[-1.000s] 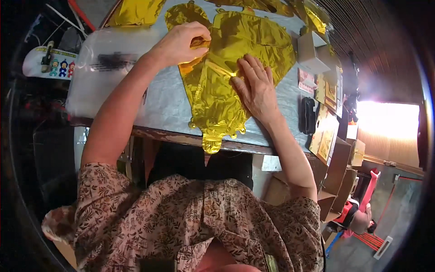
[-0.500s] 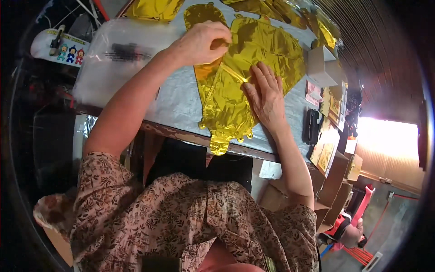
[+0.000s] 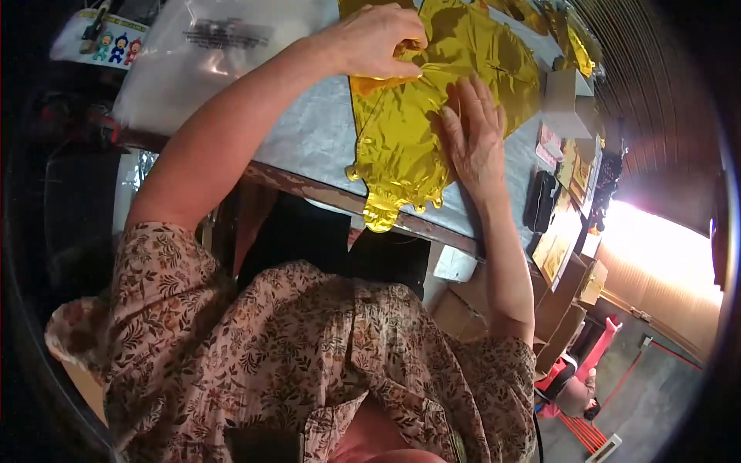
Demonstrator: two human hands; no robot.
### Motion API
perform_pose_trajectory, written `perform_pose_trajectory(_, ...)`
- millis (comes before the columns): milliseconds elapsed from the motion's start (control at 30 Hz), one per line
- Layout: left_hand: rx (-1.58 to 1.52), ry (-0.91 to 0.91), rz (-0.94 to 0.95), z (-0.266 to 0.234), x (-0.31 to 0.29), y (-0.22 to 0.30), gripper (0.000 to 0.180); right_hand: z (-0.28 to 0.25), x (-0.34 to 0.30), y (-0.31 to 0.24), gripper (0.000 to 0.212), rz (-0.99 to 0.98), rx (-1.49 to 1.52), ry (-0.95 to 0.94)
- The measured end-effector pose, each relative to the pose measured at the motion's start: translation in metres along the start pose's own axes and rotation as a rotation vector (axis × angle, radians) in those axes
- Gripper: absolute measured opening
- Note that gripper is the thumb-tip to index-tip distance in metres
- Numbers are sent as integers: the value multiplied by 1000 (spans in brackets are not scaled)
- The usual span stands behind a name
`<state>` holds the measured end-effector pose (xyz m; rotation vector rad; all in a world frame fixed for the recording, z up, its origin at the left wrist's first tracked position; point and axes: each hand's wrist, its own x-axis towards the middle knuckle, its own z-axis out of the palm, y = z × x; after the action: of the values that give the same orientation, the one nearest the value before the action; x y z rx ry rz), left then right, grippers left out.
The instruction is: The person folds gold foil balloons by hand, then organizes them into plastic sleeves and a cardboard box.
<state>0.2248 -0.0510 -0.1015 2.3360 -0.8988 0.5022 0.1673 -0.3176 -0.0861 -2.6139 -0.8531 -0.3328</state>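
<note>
A flat, wrinkled gold foil balloon (image 3: 401, 147) lies on the table, its rounded tab (image 3: 380, 216) hanging over the front edge. At the foil's upper left, my left hand (image 3: 370, 42) is closed, thumb and fingers pinched on the foil near its left edge. Part of the foil there is hidden under that hand. My right hand (image 3: 477, 143) rests on the right side of the balloon with fingers stretched out and holds nothing.
Clear plastic bags (image 3: 208, 54) lie to the left on the grey-covered table (image 3: 305, 147). On the right are a white open box (image 3: 567, 100), a black case (image 3: 542, 201) and printed cards (image 3: 556, 247). Cardboard boxes (image 3: 455, 312) stand below. Another person (image 3: 575, 386) is farther right.
The view has shifted, so the table sits higher in the picture. My left hand has moved rightward and nearer over the foil. A bright crease between my hands has smoothed out.
</note>
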Motion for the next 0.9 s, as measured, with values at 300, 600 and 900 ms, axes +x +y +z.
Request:
perform_pose_trajectory(300,-19,-28,-81,0,-1,0,37,-8,-16,-15,56,-55,-37,-133)
perform_pose_trajectory(600,142,178,-321,-43,0,-24,34,-3,-24,-15,53,-30,-21,-80)
perform_pose_trajectory(900,537,155,-333,-35,10,5,31,-1,-25,-11,52,-34,-3,-52)
